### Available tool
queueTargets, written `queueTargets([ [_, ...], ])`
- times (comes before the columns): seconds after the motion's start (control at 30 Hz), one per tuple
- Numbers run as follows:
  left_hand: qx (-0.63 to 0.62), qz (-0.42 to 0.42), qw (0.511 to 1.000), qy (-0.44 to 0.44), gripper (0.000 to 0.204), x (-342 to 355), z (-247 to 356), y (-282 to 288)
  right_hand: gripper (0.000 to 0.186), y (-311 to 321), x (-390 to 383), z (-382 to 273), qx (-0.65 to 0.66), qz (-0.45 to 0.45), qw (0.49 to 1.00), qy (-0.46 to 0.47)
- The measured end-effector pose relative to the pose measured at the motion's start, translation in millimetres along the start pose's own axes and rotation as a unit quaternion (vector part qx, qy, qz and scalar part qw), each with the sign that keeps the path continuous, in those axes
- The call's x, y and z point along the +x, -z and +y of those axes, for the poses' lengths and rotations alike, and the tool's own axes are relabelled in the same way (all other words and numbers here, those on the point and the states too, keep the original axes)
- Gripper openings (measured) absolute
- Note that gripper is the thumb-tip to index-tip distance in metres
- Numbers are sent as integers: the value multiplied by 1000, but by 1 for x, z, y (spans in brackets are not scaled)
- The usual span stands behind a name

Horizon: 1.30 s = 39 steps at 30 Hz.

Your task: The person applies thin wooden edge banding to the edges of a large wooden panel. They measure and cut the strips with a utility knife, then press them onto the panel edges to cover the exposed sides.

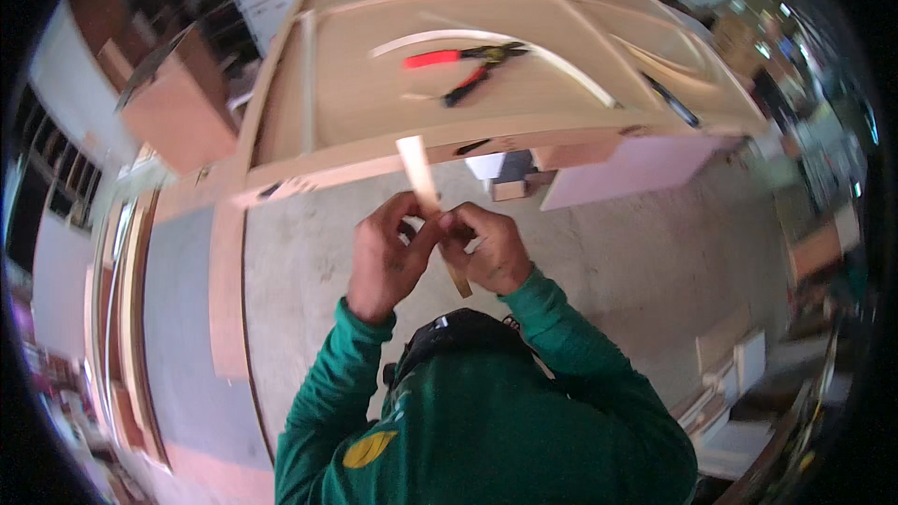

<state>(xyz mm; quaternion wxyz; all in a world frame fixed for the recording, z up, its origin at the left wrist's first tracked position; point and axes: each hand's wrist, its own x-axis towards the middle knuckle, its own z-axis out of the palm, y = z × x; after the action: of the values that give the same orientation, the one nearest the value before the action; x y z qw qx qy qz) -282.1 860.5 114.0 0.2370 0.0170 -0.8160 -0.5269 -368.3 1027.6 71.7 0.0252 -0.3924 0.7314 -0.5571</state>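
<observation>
A short, flat strip of pale wood-coloured material (pixel 418 173) stands tilted in front of my chest, its upper end close to the wooden frame's near edge. My left hand (pixel 382 257) pinches it around the middle with thumb and forefinger. Right beside it, my right hand (pixel 493 248) closes its fingertips on the same strip, and the two hands nearly touch. The strip's lower end (pixel 460 282) sticks out below my fingers. Beyond my hands, red-and-black-handled pliers (pixel 482 64) lie on the large framed wooden panel (pixel 374 161), slightly blurred.
A long curved pale strip (pixel 421 37) arcs around the pliers on the panel. Farther right lies a dark slim tool (pixel 670 100). Under the panel are a pink board (pixel 627 171) and small blocks. A brown box (pixel 182 112) and grey board (pixel 192 318) stand left; scraps (pixel 734 383) lie right.
</observation>
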Motion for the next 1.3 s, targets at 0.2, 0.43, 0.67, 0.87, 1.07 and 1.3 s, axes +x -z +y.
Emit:
queueTargets([
  [0.2, -28, -37, 999, -15, 29, 32, 52, -37, 31, 43, -14, -23, -105, 137, 980, 104],
  [0.43, -206, -57, 977, 18, 53, 105, 114, -68, 46, 126, -79, 19, 9, 113, 993, -4],
  [0.67, -259, -14, 966, -17, 53, 206, 129, -125, 44, 216, -143, 17, 66, -46, 989, -126],
  [0.87, -237, -17, 971, -31, 46, 289, 129, -196, 42, 281, -151, 30, -111, 81, 979, -151],
  [1.07, -105, -61, 992, 19, 41, 382, 100, -244, 25, 311, -143, 42, -203, 227, 944, -128],
  [1.3, -73, -108, 985, 115, 29, 467, 57, -313, 19, 340, -83, 60, -325, 304, 894, -40],
])
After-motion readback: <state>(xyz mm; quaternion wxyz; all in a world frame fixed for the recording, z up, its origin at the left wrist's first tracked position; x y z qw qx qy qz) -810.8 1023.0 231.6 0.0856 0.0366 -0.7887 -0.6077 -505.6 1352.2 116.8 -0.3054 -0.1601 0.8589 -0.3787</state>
